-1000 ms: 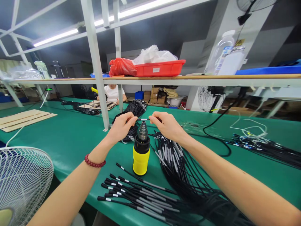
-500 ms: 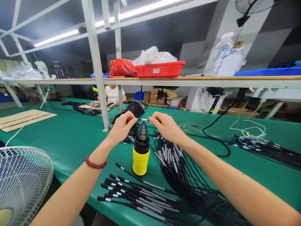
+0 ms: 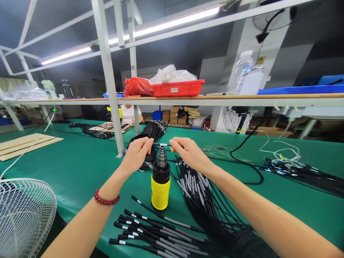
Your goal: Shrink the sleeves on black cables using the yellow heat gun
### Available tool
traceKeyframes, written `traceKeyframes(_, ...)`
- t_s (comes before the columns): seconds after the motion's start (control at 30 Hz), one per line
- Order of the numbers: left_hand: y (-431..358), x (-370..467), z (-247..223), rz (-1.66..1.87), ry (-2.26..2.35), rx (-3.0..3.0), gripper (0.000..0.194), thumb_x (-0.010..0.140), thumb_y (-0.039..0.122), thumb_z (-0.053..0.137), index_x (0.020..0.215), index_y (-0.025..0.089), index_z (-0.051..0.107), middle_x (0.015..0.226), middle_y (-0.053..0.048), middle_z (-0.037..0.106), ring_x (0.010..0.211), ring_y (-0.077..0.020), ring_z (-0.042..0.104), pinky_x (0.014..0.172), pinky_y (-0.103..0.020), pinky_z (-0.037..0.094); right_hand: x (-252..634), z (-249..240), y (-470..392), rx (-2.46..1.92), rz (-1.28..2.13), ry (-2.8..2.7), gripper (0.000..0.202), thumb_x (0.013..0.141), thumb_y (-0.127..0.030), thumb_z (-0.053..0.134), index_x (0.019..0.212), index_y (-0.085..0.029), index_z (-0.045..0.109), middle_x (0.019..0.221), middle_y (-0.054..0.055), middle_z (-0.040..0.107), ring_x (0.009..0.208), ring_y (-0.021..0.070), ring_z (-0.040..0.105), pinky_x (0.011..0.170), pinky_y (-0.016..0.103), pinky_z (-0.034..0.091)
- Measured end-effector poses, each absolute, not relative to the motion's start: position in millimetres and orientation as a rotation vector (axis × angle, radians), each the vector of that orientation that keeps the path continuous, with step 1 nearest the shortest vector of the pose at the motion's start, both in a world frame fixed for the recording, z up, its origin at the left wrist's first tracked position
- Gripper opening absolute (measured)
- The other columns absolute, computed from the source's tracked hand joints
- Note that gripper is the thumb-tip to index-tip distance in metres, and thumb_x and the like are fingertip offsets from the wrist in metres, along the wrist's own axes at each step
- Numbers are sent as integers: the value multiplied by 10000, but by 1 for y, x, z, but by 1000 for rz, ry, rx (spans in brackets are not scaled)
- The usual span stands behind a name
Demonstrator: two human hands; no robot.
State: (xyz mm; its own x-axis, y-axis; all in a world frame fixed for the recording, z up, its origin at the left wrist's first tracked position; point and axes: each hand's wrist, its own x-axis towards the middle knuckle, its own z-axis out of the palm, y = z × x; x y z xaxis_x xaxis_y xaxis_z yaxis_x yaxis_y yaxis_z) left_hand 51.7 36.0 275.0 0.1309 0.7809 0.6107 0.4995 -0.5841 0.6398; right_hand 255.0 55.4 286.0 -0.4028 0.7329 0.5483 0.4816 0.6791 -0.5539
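Note:
Between my two hands a black cable (image 3: 158, 144) with a white label is stretched level, just above the nozzle of a yellow and black heat gun (image 3: 160, 190) that stands upright on the table. My left hand (image 3: 138, 152) pinches the cable's left end, a red bead bracelet on the wrist. On the other side my right hand (image 3: 188, 152) pinches it, fingers closed. Near the table's front lie several black cables (image 3: 150, 229) with white labels and grey sleeves. A larger bundle of cables (image 3: 196, 190) spreads below my right forearm.
A white shelf post (image 3: 109, 71) rises left of my hands, and a shelf (image 3: 215, 100) crosses above, carrying a red tray (image 3: 178, 89). Behind my left hand lies a coiled black cable bundle (image 3: 154, 129). A fan (image 3: 27, 215) stands front left. A person (image 3: 129, 114) sits across the table.
The camera view has tilted up slightly, so the scene sits lower. Both hands still hold the cable over the nozzle; the white label now sits nearer the nozzle's opening.

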Motion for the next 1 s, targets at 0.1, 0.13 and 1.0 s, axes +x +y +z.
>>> traceKeyframes(0.1, 34, 52, 276, 1422, 1215, 2083, 437, 971, 454, 437, 614, 203, 461, 583, 41, 425, 566, -119, 381, 571, -271, 274, 258, 286, 51, -906, 428, -2073, 364, 956, -425, 427, 691, -193, 520, 606, -52, 383, 576, 123, 322, 587, 280, 247)
traceKeyframes(0.13, 33, 52, 275, 1414, 1204, 2070, 450, 974, 462, 431, 608, 202, 463, 581, 40, 428, 562, -118, 378, 569, -271, 275, 259, 287, 50, -900, 429, -2073, 362, 953, -422, 439, 689, -190, 525, 609, -52, 385, 579, 122, 321, 586, 280, 247)
traceKeyframes(1.0, 6, 2, 144, 1311, 1466, 1626, 408, 857, 597, 580, 977, 208, 596, 829, -15, 659, 864, -201, 623, 813, -312, 483, 356, 164, 114, -1574, 304, -1650, 193, 830, -212, 569, 964, -103, 654, 910, 144, 692, 880, 267, 638, 846, 413, 498)
